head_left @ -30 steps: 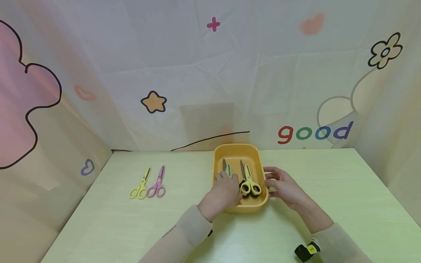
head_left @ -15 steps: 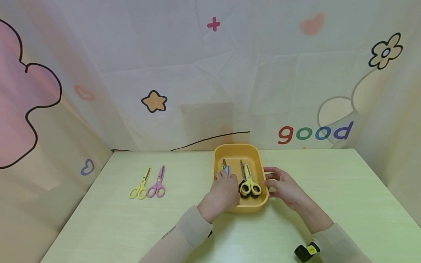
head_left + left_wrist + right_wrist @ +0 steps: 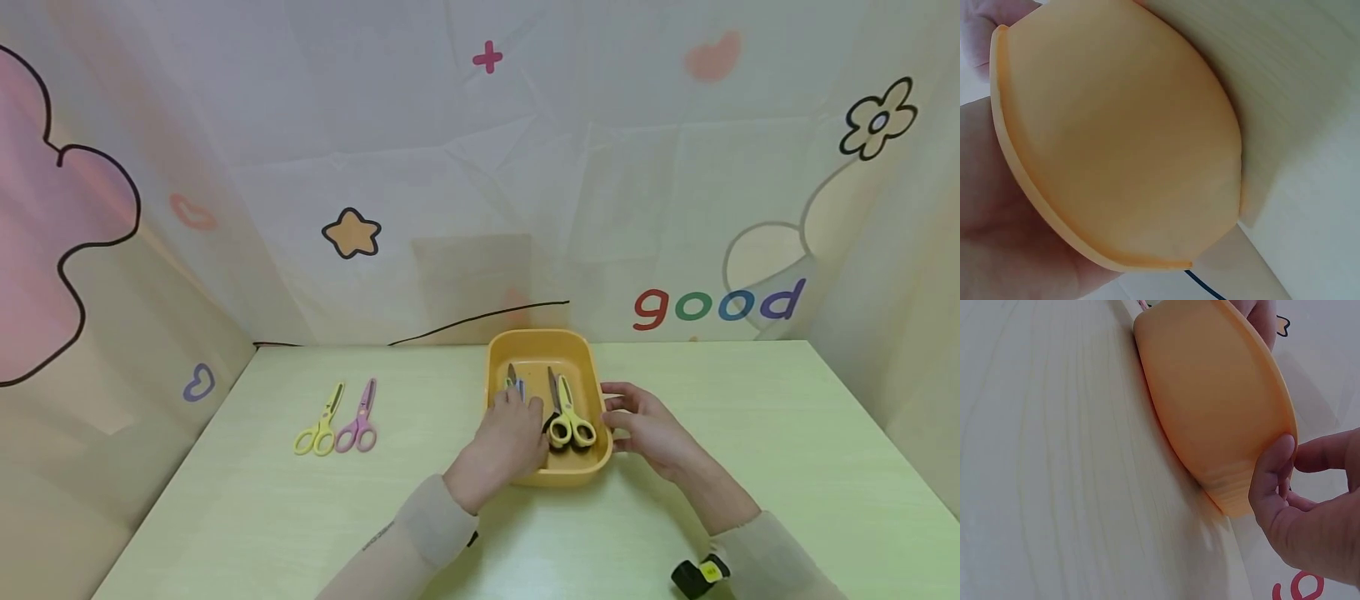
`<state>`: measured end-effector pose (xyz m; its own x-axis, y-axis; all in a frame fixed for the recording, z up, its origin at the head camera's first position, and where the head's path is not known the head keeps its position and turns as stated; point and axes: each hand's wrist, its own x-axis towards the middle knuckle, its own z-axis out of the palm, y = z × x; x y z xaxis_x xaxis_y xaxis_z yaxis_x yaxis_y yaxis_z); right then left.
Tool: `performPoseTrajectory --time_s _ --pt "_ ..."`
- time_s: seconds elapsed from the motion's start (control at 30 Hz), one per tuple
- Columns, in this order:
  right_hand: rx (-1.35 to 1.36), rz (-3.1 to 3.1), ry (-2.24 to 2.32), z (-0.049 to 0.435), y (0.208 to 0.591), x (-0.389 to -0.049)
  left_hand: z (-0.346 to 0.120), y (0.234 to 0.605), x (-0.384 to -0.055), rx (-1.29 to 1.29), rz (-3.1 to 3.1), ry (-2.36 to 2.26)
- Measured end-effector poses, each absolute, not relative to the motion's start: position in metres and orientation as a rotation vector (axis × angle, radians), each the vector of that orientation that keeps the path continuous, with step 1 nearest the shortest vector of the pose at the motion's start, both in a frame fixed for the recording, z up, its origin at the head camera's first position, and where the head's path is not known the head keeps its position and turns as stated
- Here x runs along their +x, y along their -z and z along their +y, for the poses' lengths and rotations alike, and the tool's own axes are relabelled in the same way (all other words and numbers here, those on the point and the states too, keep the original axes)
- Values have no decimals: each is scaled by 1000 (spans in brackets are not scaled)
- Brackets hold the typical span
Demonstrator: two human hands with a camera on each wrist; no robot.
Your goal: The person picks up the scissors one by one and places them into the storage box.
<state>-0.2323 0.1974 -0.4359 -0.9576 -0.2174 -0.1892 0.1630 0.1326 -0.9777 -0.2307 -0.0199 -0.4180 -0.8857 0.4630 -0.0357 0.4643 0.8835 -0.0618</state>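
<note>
My left hand [image 3: 504,437] reaches over the front left of an orange-yellow tray [image 3: 562,478], back of the hand up. Slim blue and green pieces [image 3: 520,388] and a grey blade [image 3: 512,374] poke out past its fingers. Those fingertips are hidden, so I cannot tell whether they grip a pair of scissors. Beside it in the tray lie yellow scissors [image 3: 567,407], overlapping a black-handled pair with a grey blade [image 3: 553,389]. My right hand [image 3: 651,432] pinches the tray's right rim; the right wrist view shows the thumb [image 3: 1277,464] against the outer wall.
Yellow scissors [image 3: 327,416] and purple scissors [image 3: 363,417] lie side by side on the pale green table [image 3: 247,508], left of the tray. Behind the tray hangs a printed curtain [image 3: 420,167]. Black wrist gear [image 3: 699,575] shows at the right sleeve.
The small pieces showing past the left fingers have shifted slightly, with blue now visible where green stood. Left forearm has drawn back a touch. Tray and right hand have stayed put.
</note>
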Motion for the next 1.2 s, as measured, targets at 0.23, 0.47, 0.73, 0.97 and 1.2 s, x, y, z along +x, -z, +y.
performPoseTrajectory --time_s 0.23,0.47,0.73,0.97,1.2 --pt "-71 2125 1903 197 437 -232 -29 417 -231 915 3099 -142" --pt "-75 2115 1907 198 437 -232 -37 415 -230 1015 3126 -287" --pt "-72 2116 1908 198 436 -232 -48 409 -230 1086 3156 -536" --pt "-68 2116 1904 198 436 -233 -57 406 -225 1136 3170 -603" --pt "-62 2118 1897 197 437 -232 -75 406 -224 1109 3170 -705"
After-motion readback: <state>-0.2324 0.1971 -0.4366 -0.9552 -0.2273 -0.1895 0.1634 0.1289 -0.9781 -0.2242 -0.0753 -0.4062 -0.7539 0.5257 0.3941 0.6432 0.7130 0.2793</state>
